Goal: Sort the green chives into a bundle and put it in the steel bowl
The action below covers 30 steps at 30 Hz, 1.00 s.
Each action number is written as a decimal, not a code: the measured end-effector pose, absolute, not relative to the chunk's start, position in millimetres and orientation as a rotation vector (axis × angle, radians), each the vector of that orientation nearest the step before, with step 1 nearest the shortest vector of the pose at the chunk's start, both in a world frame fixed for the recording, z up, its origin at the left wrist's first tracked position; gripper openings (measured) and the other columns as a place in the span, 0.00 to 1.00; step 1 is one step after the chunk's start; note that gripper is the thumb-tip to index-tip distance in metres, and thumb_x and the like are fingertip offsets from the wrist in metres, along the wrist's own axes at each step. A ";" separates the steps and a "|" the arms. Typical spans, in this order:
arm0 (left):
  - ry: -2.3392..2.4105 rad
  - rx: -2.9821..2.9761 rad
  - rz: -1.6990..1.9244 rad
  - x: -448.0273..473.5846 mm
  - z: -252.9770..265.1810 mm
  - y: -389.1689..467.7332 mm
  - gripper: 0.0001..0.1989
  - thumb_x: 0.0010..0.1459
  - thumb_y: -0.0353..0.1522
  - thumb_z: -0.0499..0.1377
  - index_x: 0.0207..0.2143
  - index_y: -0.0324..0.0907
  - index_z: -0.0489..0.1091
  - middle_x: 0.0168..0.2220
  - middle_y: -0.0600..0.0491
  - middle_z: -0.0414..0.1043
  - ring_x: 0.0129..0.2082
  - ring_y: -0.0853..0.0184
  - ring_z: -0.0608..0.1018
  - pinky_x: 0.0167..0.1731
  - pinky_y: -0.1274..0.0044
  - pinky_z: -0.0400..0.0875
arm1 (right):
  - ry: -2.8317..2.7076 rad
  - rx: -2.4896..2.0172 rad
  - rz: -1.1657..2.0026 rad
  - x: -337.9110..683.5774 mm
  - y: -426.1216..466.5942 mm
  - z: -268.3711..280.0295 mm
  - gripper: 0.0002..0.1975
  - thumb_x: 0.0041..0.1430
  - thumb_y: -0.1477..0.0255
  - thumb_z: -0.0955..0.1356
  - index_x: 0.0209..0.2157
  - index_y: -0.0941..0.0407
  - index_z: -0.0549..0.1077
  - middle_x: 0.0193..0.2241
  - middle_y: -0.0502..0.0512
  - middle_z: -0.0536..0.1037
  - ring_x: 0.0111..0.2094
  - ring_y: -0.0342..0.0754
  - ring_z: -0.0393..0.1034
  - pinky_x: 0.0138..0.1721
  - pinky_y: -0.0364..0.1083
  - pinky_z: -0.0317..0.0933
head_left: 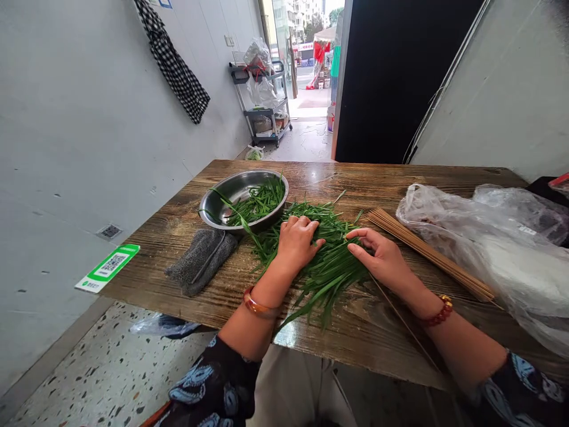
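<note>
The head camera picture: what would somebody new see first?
Probably the heap of long green leaves on the table, with the left hand on it and the right hand at its edge. Next, perhaps, the metal bowl with more leaves inside, behind the heap to the left, and the bundle of thin brown sticks to the right.

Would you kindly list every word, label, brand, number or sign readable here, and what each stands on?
No text is clear enough to quote.
Green-bordered card at the table's edge: QR code; lettering too small.
Wall sticker: apparently a QR code; unreadable.
Banner outside: characters too small.
Pale label on the plastic bag: too blurred.
</note>
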State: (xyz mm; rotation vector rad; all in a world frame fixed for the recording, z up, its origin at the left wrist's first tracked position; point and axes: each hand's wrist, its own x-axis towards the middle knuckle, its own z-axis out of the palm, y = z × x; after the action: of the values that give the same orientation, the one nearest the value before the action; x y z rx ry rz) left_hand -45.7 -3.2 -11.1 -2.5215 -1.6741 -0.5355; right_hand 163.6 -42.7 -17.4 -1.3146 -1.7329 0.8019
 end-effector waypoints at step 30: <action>-1.546 -2.472 -1.316 -46.3 -10.0 5.0 0.07 0.60 0.30 0.57 0.40 0.41 0.73 0.41 0.49 0.74 0.44 0.64 0.73 0.46 0.72 0.68 | -1.771 -1.319 0.786 163.5 -44.4 -19.0 0.13 0.59 0.64 0.66 0.42 0.55 0.74 0.33 0.53 0.75 0.32 0.46 0.66 0.35 0.45 0.59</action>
State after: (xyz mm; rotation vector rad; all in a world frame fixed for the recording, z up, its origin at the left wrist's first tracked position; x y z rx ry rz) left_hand -46.3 5.0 -10.0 -2.4720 -1.5461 -1.3158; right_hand 163.5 -44.4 -19.0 -1.3187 -1.7710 0.7864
